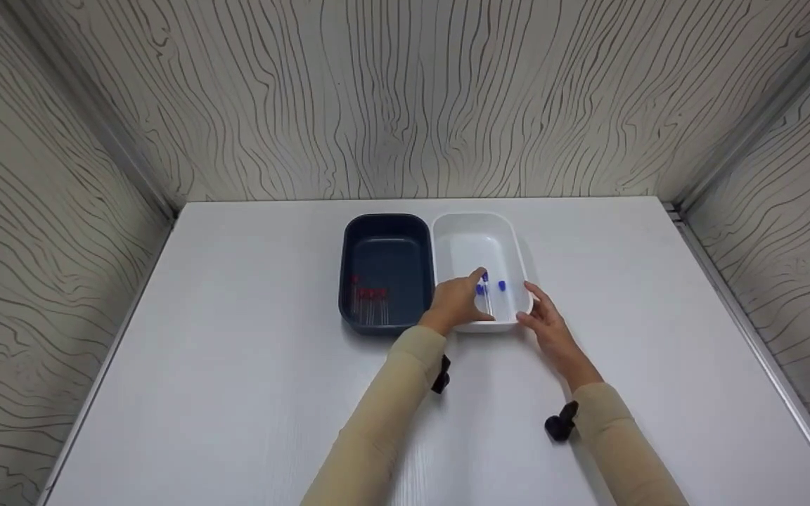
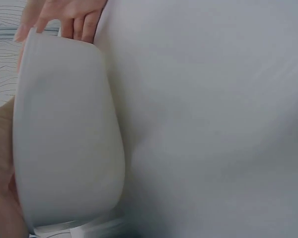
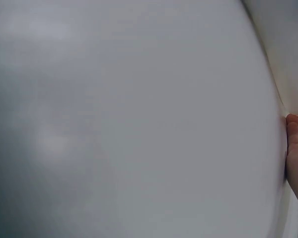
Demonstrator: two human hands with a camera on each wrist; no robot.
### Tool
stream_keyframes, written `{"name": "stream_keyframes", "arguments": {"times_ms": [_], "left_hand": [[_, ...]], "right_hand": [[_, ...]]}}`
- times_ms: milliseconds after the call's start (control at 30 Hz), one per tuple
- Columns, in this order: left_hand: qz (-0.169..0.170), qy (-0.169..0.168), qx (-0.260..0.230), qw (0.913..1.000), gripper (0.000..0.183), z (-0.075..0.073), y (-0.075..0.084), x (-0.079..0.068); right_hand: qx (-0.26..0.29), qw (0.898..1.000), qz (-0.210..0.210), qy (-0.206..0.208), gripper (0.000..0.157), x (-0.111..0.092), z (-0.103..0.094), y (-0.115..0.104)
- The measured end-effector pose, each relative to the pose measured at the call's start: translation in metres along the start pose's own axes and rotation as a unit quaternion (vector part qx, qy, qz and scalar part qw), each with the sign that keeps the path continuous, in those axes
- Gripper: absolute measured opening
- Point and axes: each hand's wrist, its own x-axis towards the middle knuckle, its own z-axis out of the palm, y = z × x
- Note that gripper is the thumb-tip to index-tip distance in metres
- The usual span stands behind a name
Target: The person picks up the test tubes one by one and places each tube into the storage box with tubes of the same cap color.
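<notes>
My left hand reaches over the front left of a white bin. Between its fingertips and thumb is a clear tube with a blue cap, the fingers at the cap and the thumb near the lower end. Close to it in the bin lie more blue caps. My right hand holds the bin's front right corner, thumb at the front rim and fingers along the right side. In the left wrist view, the bin's outer wall hides part of the left hand.
Against the white bin's left side stands a dark blue bin. Several red-capped clear tubes lie in its front left part. Both bins rest on a white table, with patterned panels behind and at the sides.
</notes>
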Motion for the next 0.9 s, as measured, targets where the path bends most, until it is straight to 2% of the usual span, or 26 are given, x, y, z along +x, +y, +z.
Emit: {"name": "stream_keyframes", "arguments": {"times_ms": [467,900], "left_hand": [[-0.015,-0.008,-0.014,0.9998,0.083,0.0024,0.0014,0.0006],[-0.021,-0.026,-0.006,0.9994,0.087,0.0017,-0.0018,0.0033]], "right_hand": [[0.004,1.000,-0.014,-0.008,0.070,-0.0001,0.0016,-0.0012],[0.015,1.000,-0.008,-0.002,0.070,0.0004,0.0033,-0.0023]]}}
